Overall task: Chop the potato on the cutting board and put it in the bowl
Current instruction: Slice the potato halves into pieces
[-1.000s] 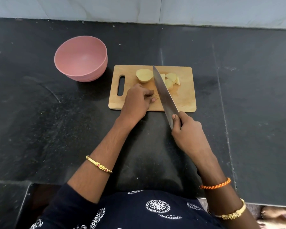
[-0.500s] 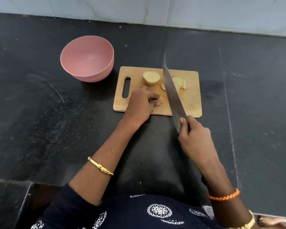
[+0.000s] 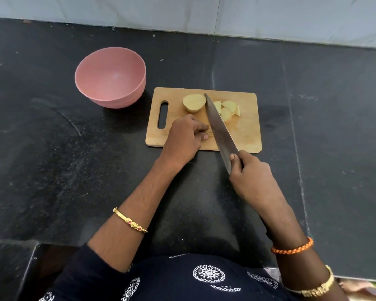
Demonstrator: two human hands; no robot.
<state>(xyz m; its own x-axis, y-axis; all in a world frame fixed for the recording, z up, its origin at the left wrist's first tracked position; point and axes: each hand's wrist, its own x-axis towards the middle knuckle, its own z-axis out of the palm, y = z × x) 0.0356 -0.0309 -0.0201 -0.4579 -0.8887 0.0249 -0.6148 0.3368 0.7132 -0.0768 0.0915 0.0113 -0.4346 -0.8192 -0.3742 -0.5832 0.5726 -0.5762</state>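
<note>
Since the earlier frames the knife has barely shifted. Left to right: pink bowl; cutting board, where left hand pinches a potato piece; right hand grips the knife; potato half and chunks near the far edge.

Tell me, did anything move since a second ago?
Hardly anything. The right hand still grips the knife, its blade slanting across the cutting board between potato half and cut pieces. The left hand still holds a small piece. The pink bowl is still empty.
</note>
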